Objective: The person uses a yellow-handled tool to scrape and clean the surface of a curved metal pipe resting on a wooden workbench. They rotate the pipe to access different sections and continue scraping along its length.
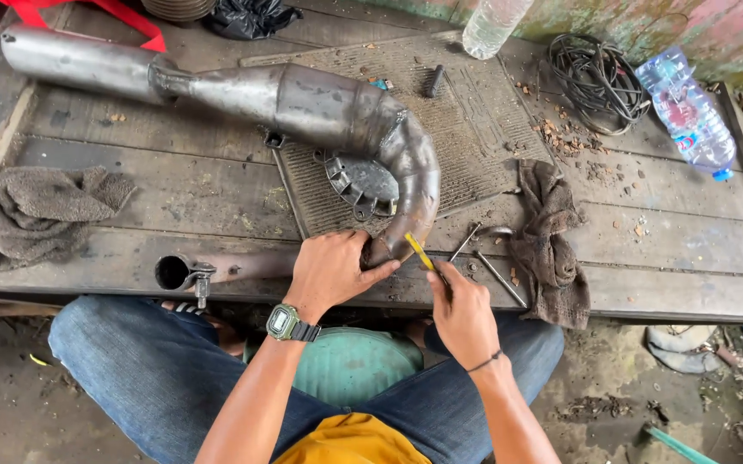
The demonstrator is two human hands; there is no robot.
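Observation:
A long grey metal exhaust pipe [320, 107] lies across the wooden bench [174, 180], bending down toward me at its near end. My left hand [330, 271], with a green watch on the wrist, grips that curved near end at the bench edge. My right hand [462, 314] holds a thin tool with a yellow handle [419, 252], its tip against the pipe's bend next to my left thumb. A dark finned metal cover [361, 185] lies on the ribbed mat [466, 129] under the pipe.
A second pipe end with a clamp [184, 273] sits at the bench's front edge. Grey rags [32, 210] [552, 245] lie left and right. Metal rods [487, 258] rest by my right hand. Plastic bottles [689, 112] [492, 24] and coiled cable [596, 79] stand at the back.

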